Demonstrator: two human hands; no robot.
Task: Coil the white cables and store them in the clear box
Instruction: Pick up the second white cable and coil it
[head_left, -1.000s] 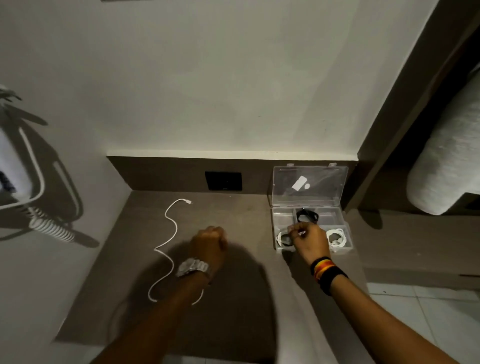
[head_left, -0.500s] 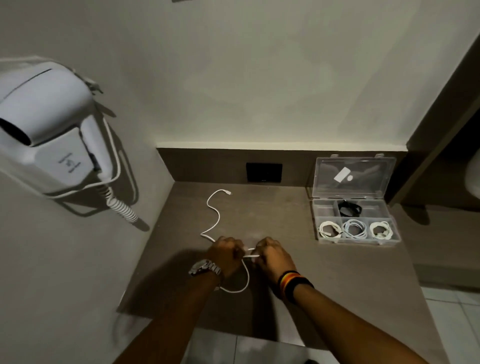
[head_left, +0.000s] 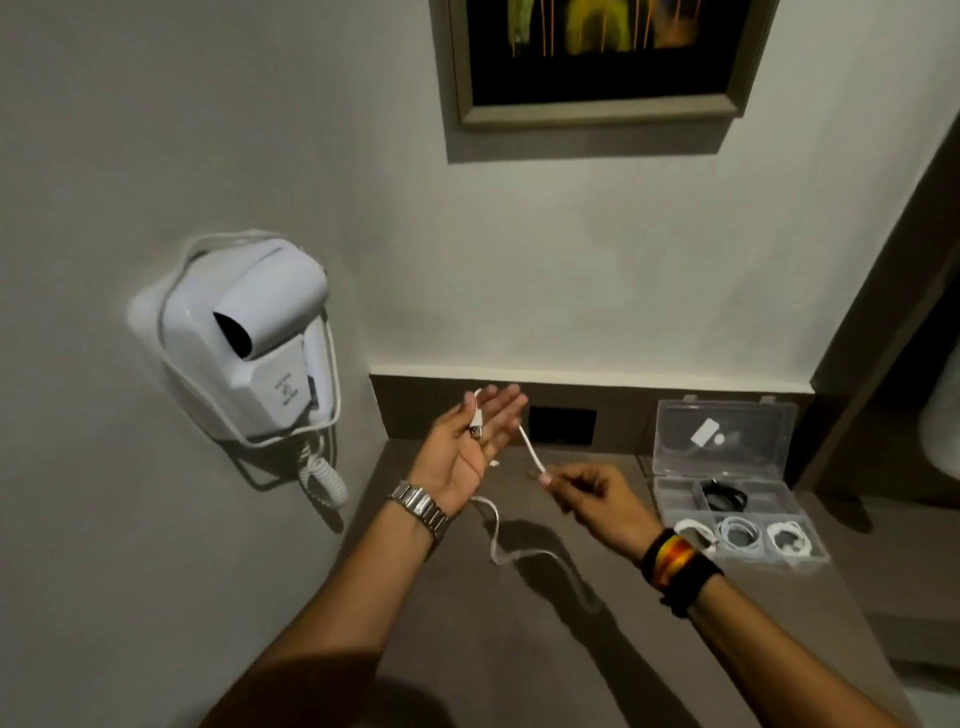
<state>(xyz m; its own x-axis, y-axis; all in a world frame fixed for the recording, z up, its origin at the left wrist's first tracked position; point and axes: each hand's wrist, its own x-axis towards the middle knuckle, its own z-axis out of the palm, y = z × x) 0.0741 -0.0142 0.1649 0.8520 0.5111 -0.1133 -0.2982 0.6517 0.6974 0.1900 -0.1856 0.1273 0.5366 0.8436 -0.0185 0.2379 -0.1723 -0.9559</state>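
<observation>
My left hand (head_left: 470, 439) is raised palm up above the counter, fingers spread, with the USB plug end of a white cable (head_left: 496, 535) pinned under its thumb. The cable passes behind the fingers and comes out to my right hand (head_left: 592, 496), which pinches it between thumb and fingertip. A loose stretch hangs in a curve below the left wrist. The clear box (head_left: 818, 553) stands open at the right on the counter. Its front compartments hold three coiled white cables (head_left: 740, 535), and a black coil (head_left: 722, 499) lies behind them.
A white wall-mounted hair dryer (head_left: 244, 343) with a coiled cord hangs on the left wall. A black socket plate (head_left: 561, 425) sits in the dark backsplash. A framed picture (head_left: 597, 57) hangs above. The brown counter (head_left: 519, 649) ends at the right near a tiled floor.
Both hands have lifted the white cable off the counter. The left hand turned palm up and spread its fingers; the right hand moved right along the cable. The view tilted upward.
</observation>
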